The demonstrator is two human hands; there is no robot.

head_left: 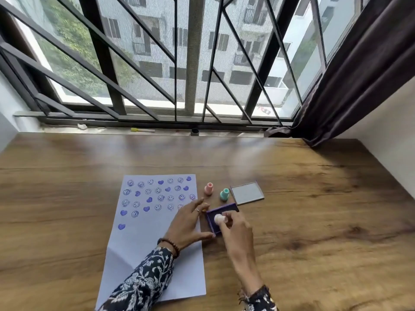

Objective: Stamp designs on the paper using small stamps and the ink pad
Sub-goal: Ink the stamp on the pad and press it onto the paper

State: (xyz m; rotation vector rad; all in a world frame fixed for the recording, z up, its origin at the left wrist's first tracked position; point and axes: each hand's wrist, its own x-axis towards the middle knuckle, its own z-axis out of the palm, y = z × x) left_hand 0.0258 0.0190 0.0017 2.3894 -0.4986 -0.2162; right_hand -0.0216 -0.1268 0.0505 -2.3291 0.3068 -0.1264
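Right hand (233, 225): gripped a white stamp (219, 218), pressed down on the purple ink pad (221, 215).
Left hand (188, 223): lay flat and unclenched over the paper's right edge, touching the pad's left side.
Paper (143, 232): on the worktop (314, 209), left of the pad, printed with purple smileys and hearts.
Other stamps: pink stamp (208, 188) and teal stamp (224, 194) stood upright just beyond the pad.
Lid (247, 193): lay to the far right of the pad.

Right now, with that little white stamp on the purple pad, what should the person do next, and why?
Probably lift the white stamp, held in the right hand, off the ink pad and press it onto the bare lower part of the paper, since the prints fill only the upper part.
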